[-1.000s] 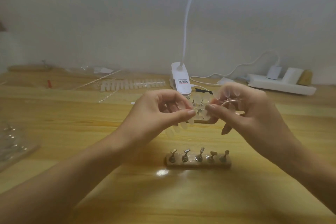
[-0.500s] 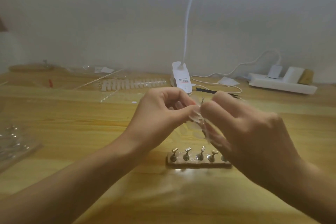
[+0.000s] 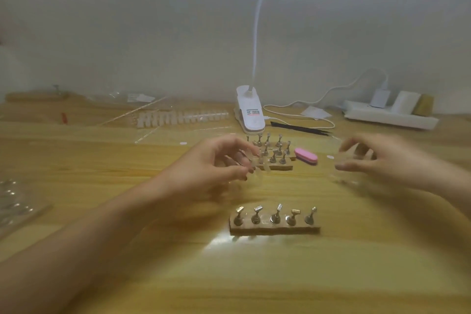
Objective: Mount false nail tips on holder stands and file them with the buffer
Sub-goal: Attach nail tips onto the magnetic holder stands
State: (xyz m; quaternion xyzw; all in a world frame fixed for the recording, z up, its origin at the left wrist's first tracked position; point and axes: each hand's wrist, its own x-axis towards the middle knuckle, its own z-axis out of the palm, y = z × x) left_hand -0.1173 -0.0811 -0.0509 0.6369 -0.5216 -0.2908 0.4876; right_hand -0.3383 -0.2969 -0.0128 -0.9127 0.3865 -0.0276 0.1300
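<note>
A near stand [image 3: 274, 227], a wooden bar with five bare metal pegs, lies mid-bench toward the front edge. A second stand [image 3: 274, 154] with more pegs sits behind it, toward the back edge. Just right of that lies a pink buffer [image 3: 306, 156]. A clear tip [image 3: 258, 170] is pinched aloft, blurred.

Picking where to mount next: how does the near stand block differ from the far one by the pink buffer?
The near block is a single row of five stands in the open; the far block holds more, in several rows, partly behind the left hand, beside the buffer. Both show bare metal stands on wooden bases.
</note>
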